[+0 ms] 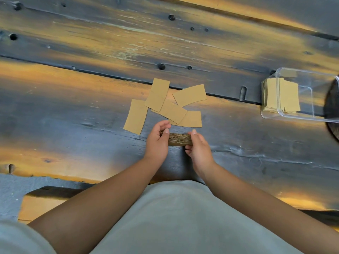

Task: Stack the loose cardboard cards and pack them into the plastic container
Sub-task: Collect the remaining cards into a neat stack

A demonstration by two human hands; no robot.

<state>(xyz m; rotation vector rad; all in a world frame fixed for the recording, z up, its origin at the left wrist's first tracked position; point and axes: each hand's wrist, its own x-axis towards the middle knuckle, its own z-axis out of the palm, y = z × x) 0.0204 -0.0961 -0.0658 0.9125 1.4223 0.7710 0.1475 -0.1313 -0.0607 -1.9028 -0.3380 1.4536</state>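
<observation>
Cards (pixel 178 139) stacked on edge sit pinched between your left hand (pixel 157 142) and right hand (pixel 199 149) over the table (pixel 73 107), likely to square them. Five loose cards (pixel 161 105) lie just beyond; the container (pixel 300 96), partly filled, waits well right.

Plastic container (pixel 300 99) cut off at right edge; stack (pixel 178 139) ends behind hands

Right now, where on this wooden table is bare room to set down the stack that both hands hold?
Bare wood lies between the loose brown cardboard cards and the clear plastic container, also left of the cards. It is crowded just beyond the left hand and right hand, which grip the cardboard stack.
</observation>
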